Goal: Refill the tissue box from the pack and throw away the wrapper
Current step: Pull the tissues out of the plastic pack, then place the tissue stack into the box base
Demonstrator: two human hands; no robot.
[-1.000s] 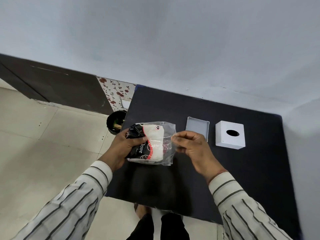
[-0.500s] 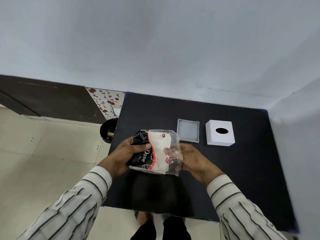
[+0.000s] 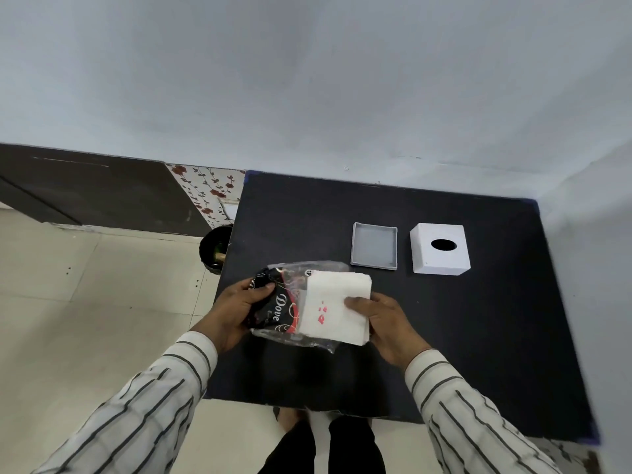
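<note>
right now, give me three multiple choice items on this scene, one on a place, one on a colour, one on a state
1. Where is the grey tray?
A. left of the white tissue box
B. on the floor
C. on top of the box

2. What colour is the table?
A. white
B. black
C. red

3. What state is the tissue stack in?
A. fully sealed in
B. inside the box
C. partly out of the wrapper

Answers: 1 A, they stand side by side. 2 B, its top is black. 3 C, the right hand holds the bare stack, the left hand the wrapper.
</note>
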